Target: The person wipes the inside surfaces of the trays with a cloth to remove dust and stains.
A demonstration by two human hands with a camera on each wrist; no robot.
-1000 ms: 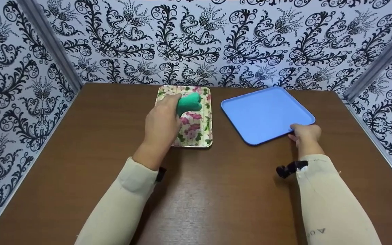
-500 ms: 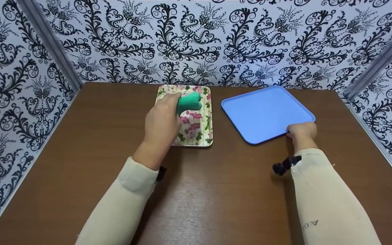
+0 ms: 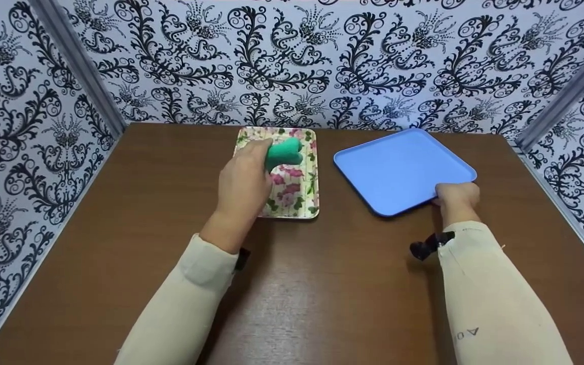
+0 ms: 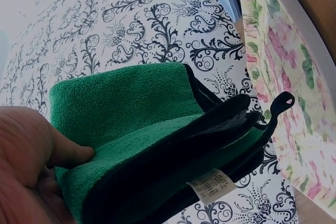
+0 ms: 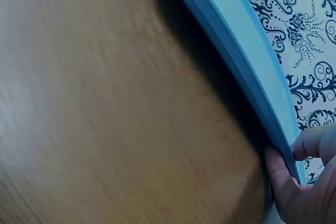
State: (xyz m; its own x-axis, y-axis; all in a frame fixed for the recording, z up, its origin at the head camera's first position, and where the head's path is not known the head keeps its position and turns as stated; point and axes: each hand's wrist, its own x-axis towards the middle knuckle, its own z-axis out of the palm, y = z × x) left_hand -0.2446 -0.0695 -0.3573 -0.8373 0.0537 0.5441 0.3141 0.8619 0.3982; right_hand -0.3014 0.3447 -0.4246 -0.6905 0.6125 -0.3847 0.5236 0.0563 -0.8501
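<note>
My left hand (image 3: 244, 180) grips a folded green cloth (image 3: 284, 153) above a floral tray (image 3: 289, 195). In the left wrist view the cloth (image 4: 126, 95) shows dark edging, a small white label (image 4: 212, 186) and a hanging loop (image 4: 282, 102), with the thumb pressed on its fold. At the near right corner of a blue tray (image 3: 403, 170), my right hand (image 3: 458, 197) pinches the rim. The right wrist view shows the thumb over the tray's edge (image 5: 247, 61) and a finger underneath. Most fingers of the left hand are hidden behind the cloth.
Both trays lie toward the back of a brown wooden table (image 3: 332, 284), side by side with a gap between them. A patterned wall (image 3: 292, 61) stands right behind, and more patterned panels (image 3: 13, 152) close off the sides.
The right hand has shifted slightly at the blue tray's corner, its fingers now tucked further under the rim. The view has moved a little. The left hand and cloth stay in place.
</note>
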